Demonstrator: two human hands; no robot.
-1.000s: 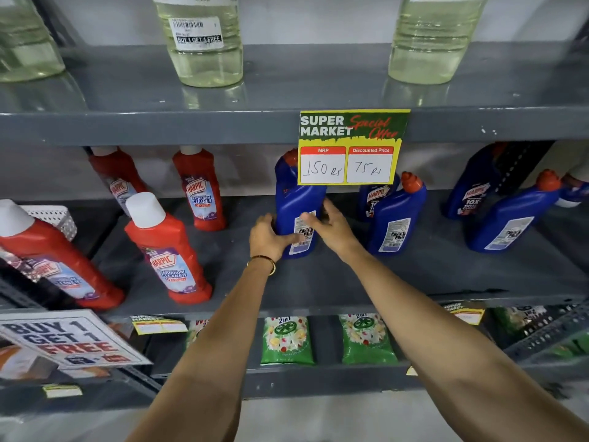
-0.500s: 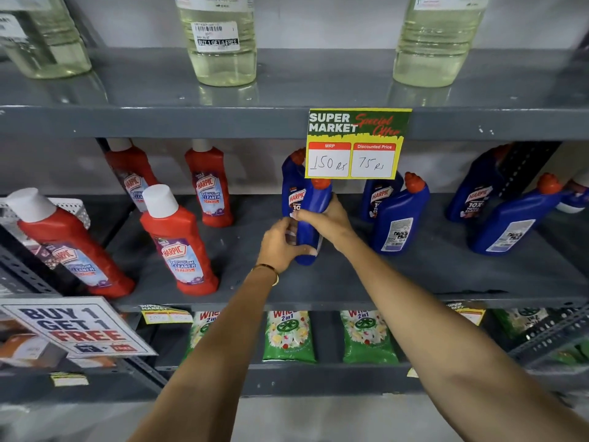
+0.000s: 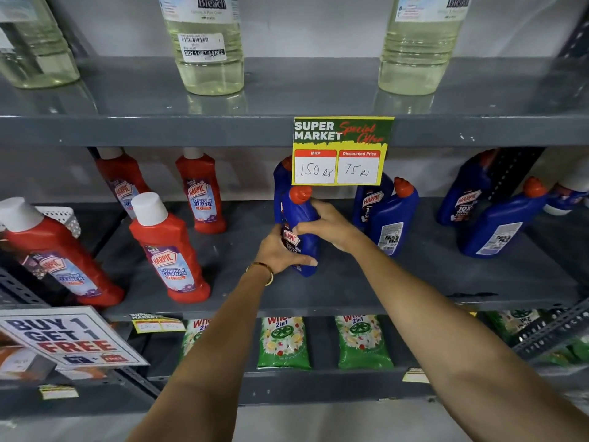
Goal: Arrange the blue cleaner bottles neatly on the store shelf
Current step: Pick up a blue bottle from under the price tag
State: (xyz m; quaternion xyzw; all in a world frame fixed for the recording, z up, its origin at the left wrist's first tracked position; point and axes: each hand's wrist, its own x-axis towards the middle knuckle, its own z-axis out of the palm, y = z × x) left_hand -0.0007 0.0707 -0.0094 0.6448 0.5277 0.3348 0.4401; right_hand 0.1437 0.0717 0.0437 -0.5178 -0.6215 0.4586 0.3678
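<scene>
Head view, nearest stuff first:
Left hand (image 3: 280, 253): wrapped round the lower body of the blue bottle (image 3: 301, 231).
Right hand (image 3: 328, 226): clamped on its upper side.
Bottle spot: middle shelf (image 3: 350, 282), upright, label facing out.
Further back: another blue bottle (image 3: 281, 180) right behind, under the price tag (image 3: 341, 151).

Place: I was looking into a shop aisle, grey metal shelf (image 3: 414, 291) racks.
Price card (image 3: 341, 151): just above my fingers (image 3: 322, 208), it read "Super Market Special Offer", MRP and discounted price.
Promo sign (image 3: 70, 339): lower left of them, "Buy 1 Get 1 Free".
Stock: repeated cleaner bottles (image 3: 395, 218) in rows.
</scene>
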